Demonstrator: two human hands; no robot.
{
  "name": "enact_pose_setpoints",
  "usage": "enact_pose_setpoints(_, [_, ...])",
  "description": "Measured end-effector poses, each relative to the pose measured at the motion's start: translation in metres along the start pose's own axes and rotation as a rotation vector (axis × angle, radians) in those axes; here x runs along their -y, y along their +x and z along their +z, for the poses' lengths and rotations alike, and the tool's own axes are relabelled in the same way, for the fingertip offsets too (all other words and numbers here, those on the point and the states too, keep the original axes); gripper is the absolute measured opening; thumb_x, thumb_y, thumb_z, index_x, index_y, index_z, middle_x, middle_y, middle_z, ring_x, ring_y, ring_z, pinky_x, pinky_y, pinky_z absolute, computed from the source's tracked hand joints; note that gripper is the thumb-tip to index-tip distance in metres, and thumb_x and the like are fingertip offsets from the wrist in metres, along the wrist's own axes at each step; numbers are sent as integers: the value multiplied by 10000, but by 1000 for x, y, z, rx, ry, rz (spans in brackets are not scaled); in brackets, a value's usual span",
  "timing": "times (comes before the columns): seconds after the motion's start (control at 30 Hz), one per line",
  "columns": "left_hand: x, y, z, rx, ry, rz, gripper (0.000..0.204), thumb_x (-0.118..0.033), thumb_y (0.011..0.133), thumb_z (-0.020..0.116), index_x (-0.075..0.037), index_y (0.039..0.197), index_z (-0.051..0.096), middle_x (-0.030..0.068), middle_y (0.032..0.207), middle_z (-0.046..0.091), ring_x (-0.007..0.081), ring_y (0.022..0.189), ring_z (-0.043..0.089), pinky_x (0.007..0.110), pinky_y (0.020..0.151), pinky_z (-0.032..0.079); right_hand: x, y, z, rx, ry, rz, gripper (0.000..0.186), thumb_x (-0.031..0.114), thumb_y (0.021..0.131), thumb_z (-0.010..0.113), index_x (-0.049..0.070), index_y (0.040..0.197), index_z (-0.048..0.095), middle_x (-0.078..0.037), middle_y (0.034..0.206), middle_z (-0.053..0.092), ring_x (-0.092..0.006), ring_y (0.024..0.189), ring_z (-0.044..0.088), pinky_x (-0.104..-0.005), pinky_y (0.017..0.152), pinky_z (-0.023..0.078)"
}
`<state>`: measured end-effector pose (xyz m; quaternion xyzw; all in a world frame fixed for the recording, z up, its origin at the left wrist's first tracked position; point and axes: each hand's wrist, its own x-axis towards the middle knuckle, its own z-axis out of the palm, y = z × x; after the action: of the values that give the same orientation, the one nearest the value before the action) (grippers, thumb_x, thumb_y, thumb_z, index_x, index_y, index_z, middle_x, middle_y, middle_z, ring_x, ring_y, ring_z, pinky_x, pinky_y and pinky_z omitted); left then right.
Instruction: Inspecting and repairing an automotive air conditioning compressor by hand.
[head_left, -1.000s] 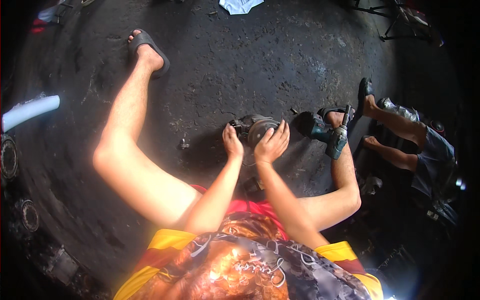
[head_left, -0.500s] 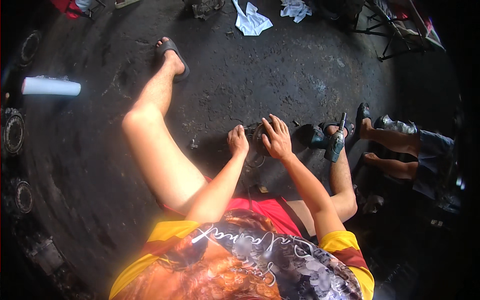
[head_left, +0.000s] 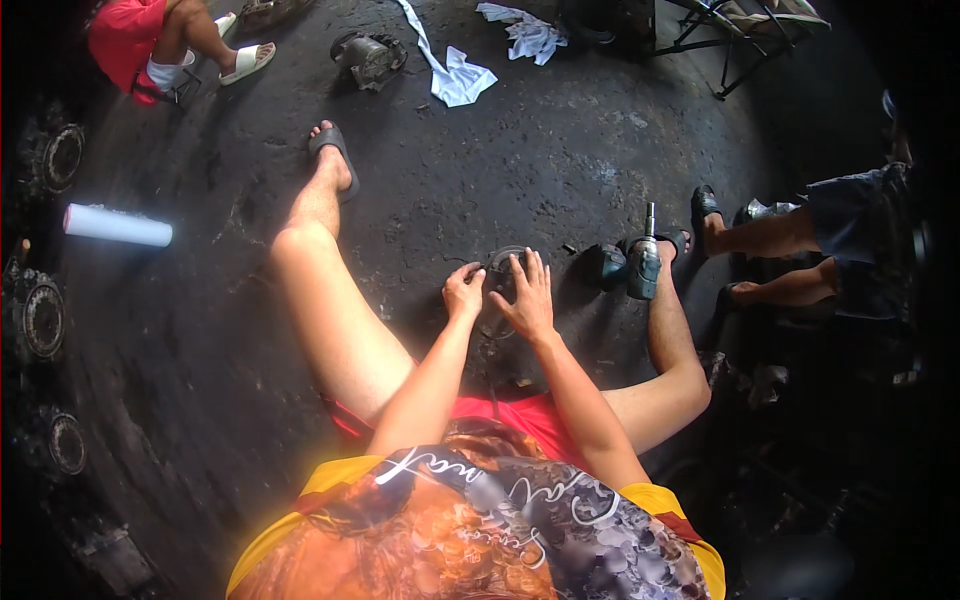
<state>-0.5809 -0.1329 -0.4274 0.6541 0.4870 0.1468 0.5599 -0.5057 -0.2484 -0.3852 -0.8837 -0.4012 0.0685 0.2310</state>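
Note:
On the dark floor between my legs lies a round, dark metal part [head_left: 508, 262], partly covered by my hands. My right hand [head_left: 528, 300] rests over its right side with the fingers stretched out and spread. At the part's left edge, my left hand [head_left: 463, 294] has its thumb and fingers pinched together; whatever they hold is too small to tell. A thin, dark ring or loop [head_left: 497, 335] shows just below the part. To the right, a dark teal cordless impact wrench [head_left: 642, 272] stands by my right foot, its long socket pointing away from me.
A white roll [head_left: 118, 225] lies at the left. White cloths [head_left: 463, 80] and a dirty metal housing [head_left: 368, 60] are on the floor ahead. One person [head_left: 190, 45] sits at the far left; another's legs [head_left: 770, 235] stretch in from the right. A folding frame [head_left: 715, 30] stands far right.
The whole view has shifted, bringing the far-left seated person into sight. My right hand's fingers are straighter, and my left thumb and fingers now pinch at the part's edge.

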Motion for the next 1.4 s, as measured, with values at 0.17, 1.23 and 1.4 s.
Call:
enact_pose_setpoints(0.17, [-18,22,1,142,144,-11,286,-240,824,634,-47,1031,670,128,1013,672,224,943,648,330,837,485,-5,6,-2,32,-32,-79,729,452,730,672,144,1340,417,-181,1450,266,-337,1353,231,-473,1108,161])
enact_pose_setpoints(1.23, [23,0,-24,947,177,-226,258,-104,859,485,-46,1093,576,57,922,646,158,756,635,296,630,529,-1,3,6,-162,107,15,690,461,735,609,137,1323,450,-182,1433,297,-339,1349,231,-506,1109,132])
enact_pose_setpoints(1.4, [-3,-25,-16,916,307,-264,240,-159,886,465,-38,1047,594,48,857,653,135,641,618,258,525,483,-6,-7,7,-131,155,63,707,457,723,638,147,1329,448,-188,1458,254,-337,1376,176,-512,1117,96])
